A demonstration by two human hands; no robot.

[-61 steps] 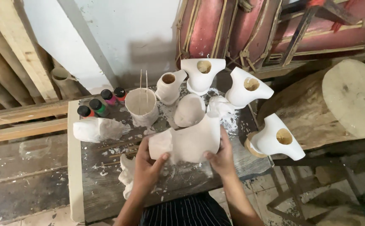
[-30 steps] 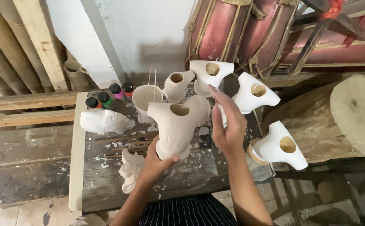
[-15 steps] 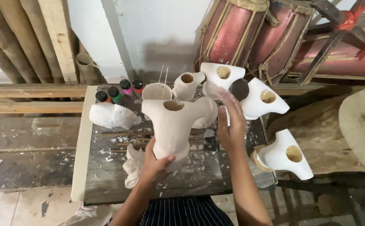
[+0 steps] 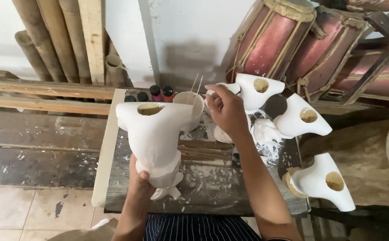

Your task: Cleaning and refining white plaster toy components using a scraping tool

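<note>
Above table: left hand grips upright white figure, opening upward; right hand loosely curled, empty.

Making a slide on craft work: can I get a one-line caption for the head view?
Left hand holds a white plaster piece upright; right hand reaches toward the cup of sticks.

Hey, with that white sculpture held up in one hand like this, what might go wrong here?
1. The left hand alone grips the white sculpture by its narrow base; top-heavy, it may tip or slip onto the table.
2. The right hand reaches by the white cup with thin sticks; a nudge might topple it.
3. Another white piece sits at the table's right edge and looks easy to knock off.
</note>
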